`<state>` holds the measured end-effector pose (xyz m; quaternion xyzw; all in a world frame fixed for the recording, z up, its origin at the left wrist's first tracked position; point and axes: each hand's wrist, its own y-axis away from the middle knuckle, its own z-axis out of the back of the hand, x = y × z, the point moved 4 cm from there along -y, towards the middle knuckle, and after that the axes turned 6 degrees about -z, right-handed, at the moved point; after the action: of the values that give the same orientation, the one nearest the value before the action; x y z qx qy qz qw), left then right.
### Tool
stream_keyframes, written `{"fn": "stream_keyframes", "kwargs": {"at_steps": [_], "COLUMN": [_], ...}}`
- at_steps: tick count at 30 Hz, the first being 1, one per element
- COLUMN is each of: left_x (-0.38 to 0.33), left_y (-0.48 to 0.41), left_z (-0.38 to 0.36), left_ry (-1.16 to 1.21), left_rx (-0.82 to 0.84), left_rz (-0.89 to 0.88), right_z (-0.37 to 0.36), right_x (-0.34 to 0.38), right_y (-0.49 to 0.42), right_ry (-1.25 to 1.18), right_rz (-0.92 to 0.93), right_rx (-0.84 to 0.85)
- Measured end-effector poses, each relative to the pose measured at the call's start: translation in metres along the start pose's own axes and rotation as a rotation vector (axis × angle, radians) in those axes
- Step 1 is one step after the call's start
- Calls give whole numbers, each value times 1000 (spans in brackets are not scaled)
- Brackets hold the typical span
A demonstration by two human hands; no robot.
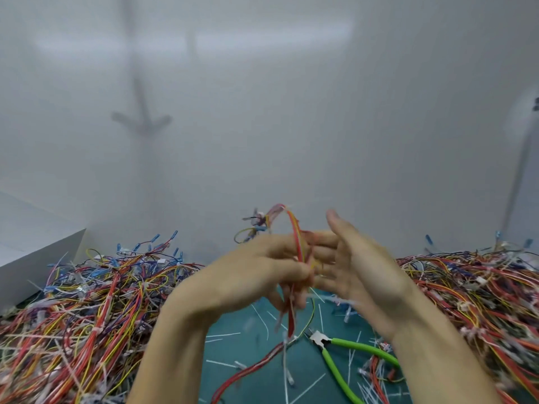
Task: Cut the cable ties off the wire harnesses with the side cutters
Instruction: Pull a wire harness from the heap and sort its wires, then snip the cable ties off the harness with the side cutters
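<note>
Where the counter meets the wall at the far left, I see a white box (38,255) with a deep left heap of harnesses (87,304) banked against it, a tangle of red, yellow, purple and white wires with blue terminals poking up along its top. Moving toward the middle of my feed, the left hand (256,269) is raised above the counter (306,371), and its grip is clamped on one wire harness (296,237), with fingers and thumb curled round the red and yellow strands. That harness loops up above both hands, and its lower end hangs down to the green surface below them. Just to the right of it, the right hand (358,266) has its grip apart, palm turned toward the harness and fingers stretched out to it. Motion blur keeps me from telling whether the fingertips touch the wires. Beneath the hands, short white cable ties (223,335) lie scattered over the green counter. The side cutters (320,342) lie flat on it under the right forearm, in neither hand, head toward the hanging end of the harness and green handles splayed toward the lower right. Farther right, a right heap of harnesses (466,290) fills the counter to the edge of my view.
</note>
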<state>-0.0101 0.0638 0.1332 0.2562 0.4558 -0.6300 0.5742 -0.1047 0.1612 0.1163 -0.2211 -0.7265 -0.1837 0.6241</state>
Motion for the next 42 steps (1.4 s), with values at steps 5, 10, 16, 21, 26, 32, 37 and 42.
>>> {"fn": "stream_keyframes", "kwargs": {"at_steps": [5,10,16,21,26,32,37,42], "left_x": [6,18,31,33,25,24,23,20], "left_y": [-5,-1,14,3,4,9,6,4], "left_z": [-13,4,57,46,50,56,51,45], "left_ry": [-579,-339,225,434,514,518,394,116], "left_rx": [73,61,-699,-647,-710,-751,-685,-622], "left_rz": [93,148,210,124,-99,-166,-154,-152], "right_z": [-3,3,-7,-20,-10,34,47,50], "right_x": [0,8,12,-6,-16,-39,-84,-106], "right_y": [-3,1,5,1,-9,-22,-32,-39], "right_ry": [22,130,203,552,854,1486,1629,1683], "right_rz": [173,349,399,239,176,-158,-431,-496], "right_rx": [-97,-106,60,195,-35,-187,-83,-83]}}
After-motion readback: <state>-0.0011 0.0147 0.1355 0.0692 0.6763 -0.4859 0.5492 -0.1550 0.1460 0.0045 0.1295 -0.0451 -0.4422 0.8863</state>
